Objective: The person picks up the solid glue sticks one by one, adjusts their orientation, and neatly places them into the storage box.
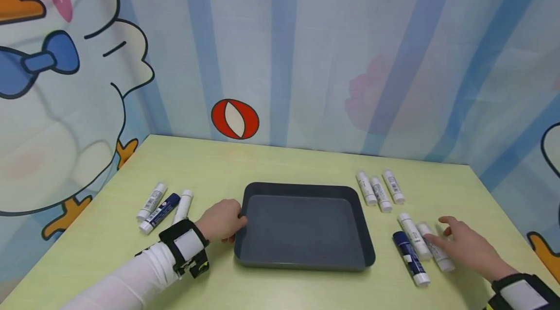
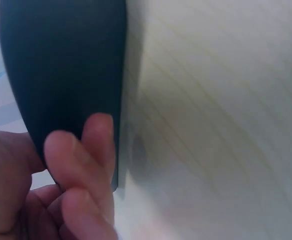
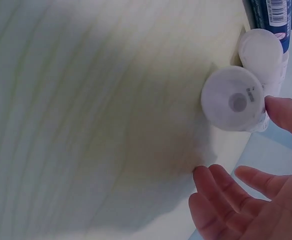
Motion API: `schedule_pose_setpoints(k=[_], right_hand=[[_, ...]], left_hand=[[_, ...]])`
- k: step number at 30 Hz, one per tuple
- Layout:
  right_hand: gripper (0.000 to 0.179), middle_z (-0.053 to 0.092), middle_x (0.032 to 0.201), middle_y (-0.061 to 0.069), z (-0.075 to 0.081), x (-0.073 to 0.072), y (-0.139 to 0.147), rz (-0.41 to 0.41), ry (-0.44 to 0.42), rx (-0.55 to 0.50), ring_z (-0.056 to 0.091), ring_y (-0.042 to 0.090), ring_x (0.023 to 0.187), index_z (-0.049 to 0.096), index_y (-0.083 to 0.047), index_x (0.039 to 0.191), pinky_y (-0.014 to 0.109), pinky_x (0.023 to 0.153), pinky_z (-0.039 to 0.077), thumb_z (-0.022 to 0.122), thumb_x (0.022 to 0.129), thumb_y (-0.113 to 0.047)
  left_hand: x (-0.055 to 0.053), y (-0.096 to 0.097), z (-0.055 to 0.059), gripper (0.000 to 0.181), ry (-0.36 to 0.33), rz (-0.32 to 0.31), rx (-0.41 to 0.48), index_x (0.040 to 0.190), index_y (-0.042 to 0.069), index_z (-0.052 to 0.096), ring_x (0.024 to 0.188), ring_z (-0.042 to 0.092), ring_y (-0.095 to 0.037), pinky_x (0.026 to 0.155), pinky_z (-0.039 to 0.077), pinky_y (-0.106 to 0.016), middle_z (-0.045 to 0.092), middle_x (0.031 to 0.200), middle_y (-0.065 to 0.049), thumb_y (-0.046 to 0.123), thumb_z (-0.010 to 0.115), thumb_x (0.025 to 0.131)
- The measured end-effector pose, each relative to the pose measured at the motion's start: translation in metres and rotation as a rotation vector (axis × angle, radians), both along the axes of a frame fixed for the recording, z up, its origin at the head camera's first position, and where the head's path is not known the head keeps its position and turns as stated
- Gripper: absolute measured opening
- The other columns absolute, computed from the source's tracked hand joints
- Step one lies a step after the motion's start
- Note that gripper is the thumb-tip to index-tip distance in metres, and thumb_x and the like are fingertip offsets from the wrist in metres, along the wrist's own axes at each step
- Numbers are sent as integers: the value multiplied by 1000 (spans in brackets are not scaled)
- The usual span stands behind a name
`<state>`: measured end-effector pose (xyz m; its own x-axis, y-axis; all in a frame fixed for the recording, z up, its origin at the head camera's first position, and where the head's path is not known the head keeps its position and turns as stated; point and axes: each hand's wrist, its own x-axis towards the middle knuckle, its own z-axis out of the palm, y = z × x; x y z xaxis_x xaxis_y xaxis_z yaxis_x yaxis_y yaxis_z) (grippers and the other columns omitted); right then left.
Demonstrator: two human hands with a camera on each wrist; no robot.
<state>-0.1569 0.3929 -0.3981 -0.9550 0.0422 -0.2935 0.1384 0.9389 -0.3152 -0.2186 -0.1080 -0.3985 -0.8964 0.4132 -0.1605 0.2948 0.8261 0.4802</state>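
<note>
A dark grey rectangular tray (image 1: 306, 227) lies flat in the middle of the table. My left hand (image 1: 222, 220) grips its left rim, thumb over the edge; in the left wrist view the curled fingers (image 2: 88, 170) lie against the tray's outer wall (image 2: 66, 65). At the right, my right hand (image 1: 470, 247) is spread over a white glue stick (image 1: 436, 248), its thumb right at the stick's side. In the right wrist view that stick's round end (image 3: 231, 100) faces the camera. Beside it lie another white glue stick (image 1: 414, 236) and a dark blue one (image 1: 411, 259) with a white end.
Three more white glue sticks (image 1: 381, 194) lie behind the tray's right side. Left of the tray are two white glue sticks (image 1: 151, 201) and a blue one (image 1: 159, 213) between them. A cartoon-printed curtain (image 1: 323, 57) hangs along the table's back edge.
</note>
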Motion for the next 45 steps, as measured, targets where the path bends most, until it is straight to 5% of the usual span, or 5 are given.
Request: schedule_pose_setpoints(k=[11,25,38,45], right_hand=[[70,57,84,6,-9,2,4,-7,16,54,52,14,66,47,10,113,35,57,42,53,83,-53],[63,56,83,7,-3,2,12,-27,22,75,51,15,65,50,10,107,34,56,42,55,84,-49],[56,53,78,4,46,-9,-46,45,173,44,47,16,60,49,4,108,34,51,38,51,87,-47],[40,48,68,2,59,-18,-86,120,242,-1,43,16,54,51,-1,101,33,49,35,53,87,-38]], left_hand=[[2,0,0,29,8,12,3,60,8,53,35,48,-13,42,39,-29,49,43,3,15,48,88],[0,0,1,30,7,19,-4,60,8,52,35,48,-13,43,40,-29,49,43,3,17,49,88],[0,-1,-2,31,10,22,-16,58,9,53,36,48,-12,41,38,-28,49,43,4,17,49,88],[0,1,-2,30,22,17,-28,59,9,53,35,47,-12,41,38,-28,49,42,4,17,49,88]])
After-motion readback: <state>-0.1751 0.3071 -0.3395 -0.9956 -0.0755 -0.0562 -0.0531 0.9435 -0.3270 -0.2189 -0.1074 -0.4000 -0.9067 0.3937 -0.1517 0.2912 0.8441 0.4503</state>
